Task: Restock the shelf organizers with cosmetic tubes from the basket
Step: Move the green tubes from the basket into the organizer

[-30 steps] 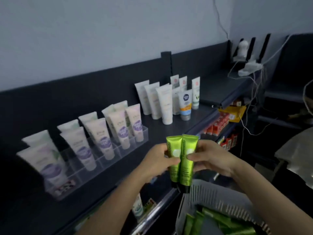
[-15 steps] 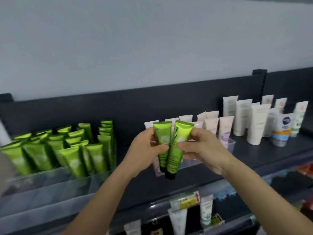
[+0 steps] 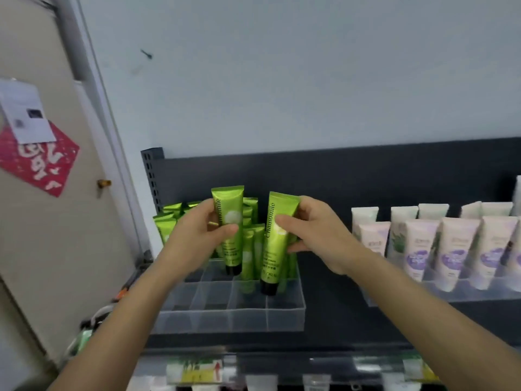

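Observation:
My left hand (image 3: 203,235) grips one green Chamomile tube (image 3: 230,218), cap down, above the clear compartment organizer (image 3: 231,317) on the dark shelf. My right hand (image 3: 313,238) holds a second green tube (image 3: 275,249), also cap down and tilted slightly, with its black cap low over a compartment on the organizer's right side. Several more green tubes (image 3: 251,255) stand in the organizer's back rows, partly hidden behind my hands. The front compartments hold nothing. The basket is out of view.
A second clear organizer (image 3: 439,292) to the right holds several white and lilac tubes (image 3: 454,249). The shelf's dark back panel (image 3: 338,176) rises behind. A door with a red paper (image 3: 39,162) stands at left. A lower shelf (image 3: 282,371) with products shows below.
The view has swung left from the basket to the green-tube organizer. My hands, which held the two tubes together, have drawn apart with one tube each and lowered them toward the compartments.

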`<state>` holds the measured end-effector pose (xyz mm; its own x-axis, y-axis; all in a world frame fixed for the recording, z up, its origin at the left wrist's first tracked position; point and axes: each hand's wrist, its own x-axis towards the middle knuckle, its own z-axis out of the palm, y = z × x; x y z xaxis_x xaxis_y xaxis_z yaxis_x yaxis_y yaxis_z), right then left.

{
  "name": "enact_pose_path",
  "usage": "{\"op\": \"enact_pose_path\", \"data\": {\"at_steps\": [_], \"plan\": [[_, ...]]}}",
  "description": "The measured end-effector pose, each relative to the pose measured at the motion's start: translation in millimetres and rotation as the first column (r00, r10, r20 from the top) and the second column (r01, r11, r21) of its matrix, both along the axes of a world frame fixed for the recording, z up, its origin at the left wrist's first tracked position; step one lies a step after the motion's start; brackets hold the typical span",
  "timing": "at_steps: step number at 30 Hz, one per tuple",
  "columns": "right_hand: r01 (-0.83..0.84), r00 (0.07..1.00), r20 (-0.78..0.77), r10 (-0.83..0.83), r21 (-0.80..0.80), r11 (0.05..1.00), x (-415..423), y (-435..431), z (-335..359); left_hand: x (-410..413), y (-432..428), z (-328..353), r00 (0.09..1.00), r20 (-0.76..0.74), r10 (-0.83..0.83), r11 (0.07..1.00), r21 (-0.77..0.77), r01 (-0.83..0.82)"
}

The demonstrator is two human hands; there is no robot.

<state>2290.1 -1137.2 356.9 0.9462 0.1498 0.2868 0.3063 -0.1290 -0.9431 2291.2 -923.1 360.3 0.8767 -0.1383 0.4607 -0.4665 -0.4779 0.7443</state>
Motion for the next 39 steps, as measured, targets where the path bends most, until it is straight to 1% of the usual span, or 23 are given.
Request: {"op": "enact_pose_path", "data": {"at_steps": [3,5,9,12,16,19,23,25,28,30,32,35,39], "plan": [[-0.003,0.998,0.061,0.012,-0.134,0.991,9.6,32.5,9.3,9.6,36.3,-3.5,0.992,-0.026,0.122,0.992,0.025,-0.121],[-0.002,0.991,0.128,0.028,-0.195,0.981,13.7,53.5,15.6,18.0,55.8,-11.9,0.982,-0.02,0.189,0.981,0.052,-0.187],[0.078,0.958,0.286,0.027,-0.35,0.934,24.8,87.0,24.7,37.5,77.5,-35.0,0.954,-0.024,0.3,0.947,0.129,-0.295],[0.138,0.936,0.346,0.062,-0.524,0.84,38.1,102.9,23.6,49.4,81.5,-51.1,0.946,-0.056,0.32,0.939,0.148,-0.31],[0.17,0.94,0.325,0.099,-0.703,0.691,58.7,116.2,10.9,58.1,85.4,-64.2,0.945,-0.114,0.308,0.942,0.178,-0.286],[0.172,0.952,0.288,0.101,-0.782,0.6,68.6,119.0,1.3,61.1,89.6,-68.0,0.94,-0.169,0.295,0.945,0.195,-0.261],[0.263,0.927,0.35,0.132,-0.861,0.434,68.3,121.7,-3.5,60.0,95.9,-67.1,0.938,-0.185,0.292,0.953,0.14,-0.269],[0.29,0.92,0.368,0.133,-0.87,0.398,67.0,123.1,-5.8,57.3,96.5,-66.4,0.934,-0.177,0.31,0.949,0.117,-0.293],[0.3,0.923,0.373,0.094,-0.852,0.43,68.9,122.2,-6.1,53.0,94.6,-61.2,0.924,-0.085,0.372,0.924,0.127,-0.36],[0.29,0.929,0.366,0.064,-0.822,0.49,68.8,120.7,-3.9,50.8,92.9,-55.9,0.917,0.015,0.398,0.904,0.165,-0.395],[0.271,0.933,0.356,0.047,-0.784,0.558,66.5,119.0,-2.3,47.8,89.9,-51.4,0.901,0.137,0.411,0.868,0.243,-0.433],[0.283,0.921,0.388,0.025,-0.712,0.642,61.4,111.9,-0.7,41.7,78.3,-44.4,0.883,0.28,0.377,0.832,0.317,-0.456],[0.354,0.88,0.471,-0.056,-0.574,0.738,45.6,86.8,6.2,31.5,51.2,-36.1,0.881,0.39,0.269,0.845,0.344,-0.41]]}}
